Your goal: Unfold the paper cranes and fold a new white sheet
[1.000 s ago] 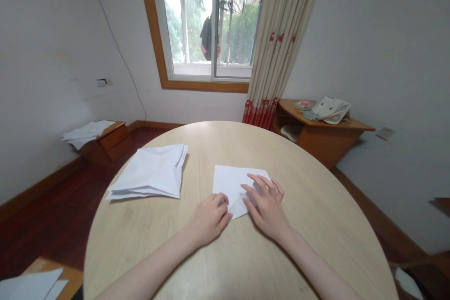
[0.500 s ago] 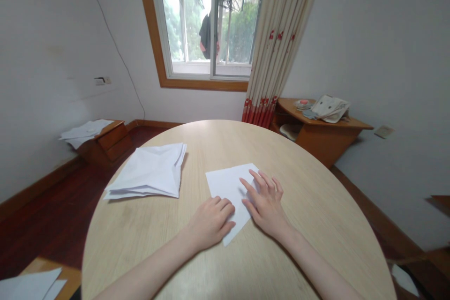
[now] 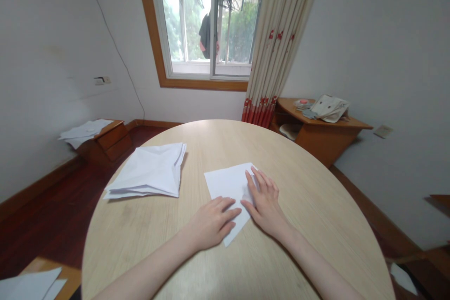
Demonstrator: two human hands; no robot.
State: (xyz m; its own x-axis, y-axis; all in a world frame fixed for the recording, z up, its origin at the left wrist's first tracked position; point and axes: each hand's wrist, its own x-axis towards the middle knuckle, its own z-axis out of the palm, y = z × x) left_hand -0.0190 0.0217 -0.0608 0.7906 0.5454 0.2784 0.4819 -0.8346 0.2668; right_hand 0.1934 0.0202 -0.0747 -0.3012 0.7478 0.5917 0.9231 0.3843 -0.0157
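My left hand (image 3: pixel 213 225) — fingers parted, on paper (image 3: pixel 227 183). My right hand (image 3: pixel 265 202) — fingers spread over its right edge. White stack (image 3: pixel 147 168) on table (image 3: pixel 246 272), left of left fingers.

Paper sheet (image 3: pixel 228 179) plain white; folded stack (image 3: pixel 151 168) also white. Tabletop (image 3: pixel 305 197) shows pale beige, fine wood grain. Curtain (image 3: pixel 274 56) is cream, red motifs, red hem. Floor (image 3: pixel 35 211) dark red. Window trim (image 3: pixel 204 84) orange-brown.
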